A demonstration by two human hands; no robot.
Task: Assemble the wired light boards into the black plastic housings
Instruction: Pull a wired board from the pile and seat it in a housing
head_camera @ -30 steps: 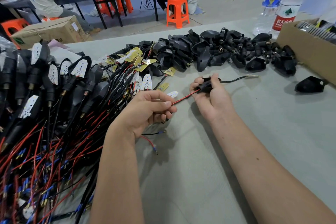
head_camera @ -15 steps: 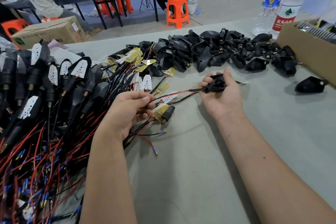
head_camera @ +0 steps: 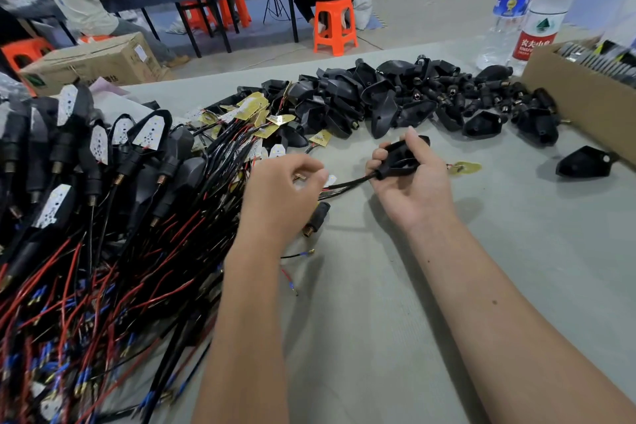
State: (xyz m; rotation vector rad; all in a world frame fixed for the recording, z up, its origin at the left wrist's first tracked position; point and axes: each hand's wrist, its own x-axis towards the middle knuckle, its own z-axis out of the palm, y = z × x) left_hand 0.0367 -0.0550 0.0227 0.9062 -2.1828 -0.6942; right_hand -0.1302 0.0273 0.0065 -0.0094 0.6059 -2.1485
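The right hand (head_camera: 409, 179) grips a black housing (head_camera: 401, 157), thumb over its rim, just right of centre; its wires (head_camera: 347, 186) run out toward 9 o'clock, and a yellow light board (head_camera: 465, 168) on red wire lies on the table (head_camera: 378, 337) just beside the hand at 3 o'clock, apparently not yet seated. The left hand (head_camera: 282, 196) has its fingers curled by the wire end; whether they pinch it cannot be told.

Judged from the layout, much is done: a large heap of finished units (head_camera: 103, 155), boards showing white in housings, fills 9 o'clock. Much is left too: loose boards (head_camera: 254, 110) at 11 o'clock and a pile of empty housings (head_camera: 395, 100) at 12 to 1 o'clock.

A cardboard box (head_camera: 581, 103) and two bottles (head_camera: 530, 10) stand at 2 o'clock. The tangle of red and black leads (head_camera: 113, 286) crowds the left hand and could snag the wires.
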